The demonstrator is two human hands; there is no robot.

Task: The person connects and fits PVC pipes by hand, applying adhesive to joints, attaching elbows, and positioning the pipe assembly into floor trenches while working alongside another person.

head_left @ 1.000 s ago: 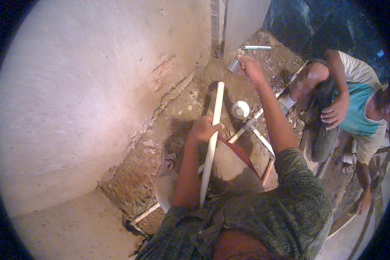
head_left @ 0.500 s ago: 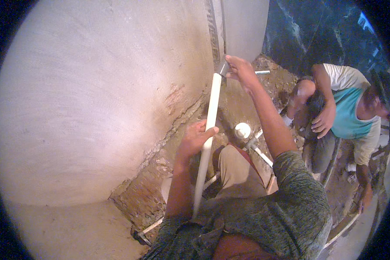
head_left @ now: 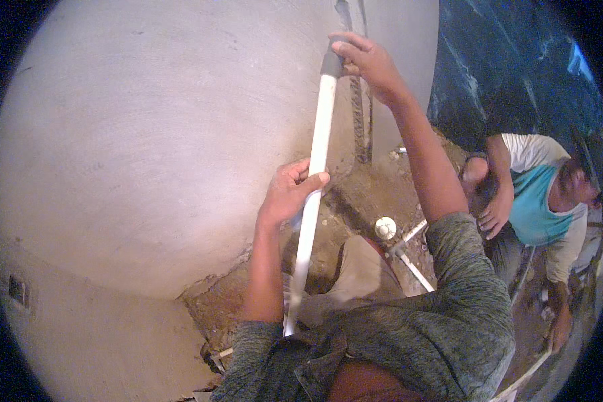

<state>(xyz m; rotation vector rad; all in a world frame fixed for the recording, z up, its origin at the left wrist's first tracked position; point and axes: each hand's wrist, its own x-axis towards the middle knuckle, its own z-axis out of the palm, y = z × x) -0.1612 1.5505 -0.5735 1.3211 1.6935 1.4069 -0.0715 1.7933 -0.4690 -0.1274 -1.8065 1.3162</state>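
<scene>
A long white plastic pipe (head_left: 321,130) slants up in front of my body, its lower end hidden by my shirt. My left hand (head_left: 289,189) is closed around the pipe near its middle, thumb across the front. A dark grey fitting (head_left: 331,61) sits at the pipe's upper end. My right hand (head_left: 370,65) grips the fitting between thumb and fingers, close to the plastered wall (head_left: 161,134). Part of the fitting is covered by the fingers.
A vertical groove (head_left: 360,120) runs down the wall. White floor pipes (head_left: 417,271) and a round white cap (head_left: 385,228) stand in the dirt near my knee. At the right a co-worker (head_left: 539,201) crouches, one hand by a thin pipe (head_left: 526,375).
Both hands and the pipe have moved up. More of the dark grey fitting now shows at the pipe's top. The whole view has shifted somewhat.
</scene>
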